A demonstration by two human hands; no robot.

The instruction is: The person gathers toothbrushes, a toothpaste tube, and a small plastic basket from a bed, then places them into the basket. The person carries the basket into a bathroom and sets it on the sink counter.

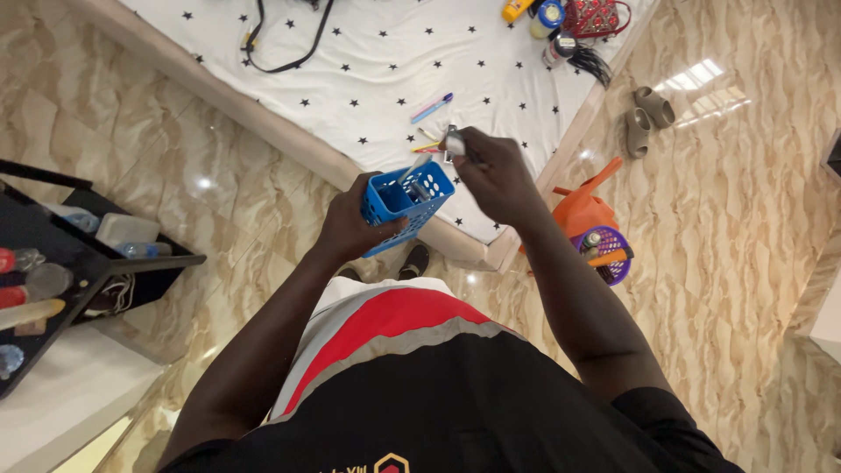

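Standing over the near corner of a star-patterned bed (368, 79), the left hand (350, 223) grips a small blue slotted basket (405, 200), tilted, holding pale slender items. The right hand (499, 180) pinches a small silvery object (453, 144) just above it; its long axis is too blurred to tell.

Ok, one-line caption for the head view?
Left hand holds a blue basket; right hand lowers a small item into it.
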